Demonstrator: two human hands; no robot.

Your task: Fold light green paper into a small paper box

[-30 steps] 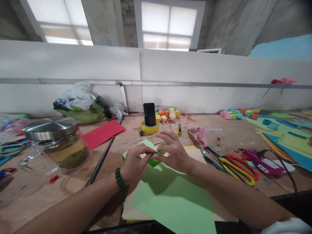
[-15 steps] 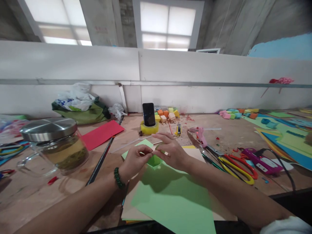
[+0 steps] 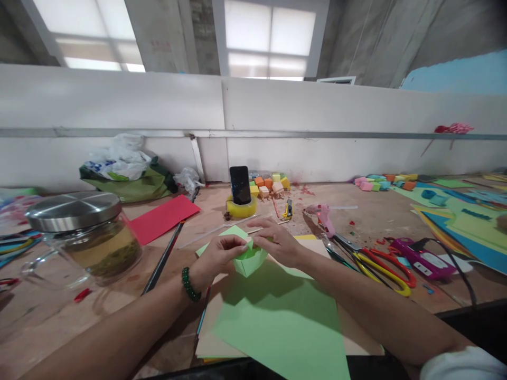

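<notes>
left hand (image 3: 216, 259) and right hand (image 3: 282, 246) pinched a folded green paper (image 3: 247, 264) between them, seemingly by its upper edges, a green sheet (image 3: 285, 324) lay below the grip, scissors (image 3: 348, 245) to its right

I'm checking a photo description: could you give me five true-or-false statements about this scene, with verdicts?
1. The left hand and right hand both have fingers at the folded green paper. True.
2. The phone lies flat on the tabletop. False: it stands upright at the yellow tape roll.
3. The green bead bracelet is on the right wrist. False: it is on the left wrist.
4. The red sheet lies between the glass mug and the phone. True.
5. The glass mug has no lid. False: a metal lid sits on top.
</notes>
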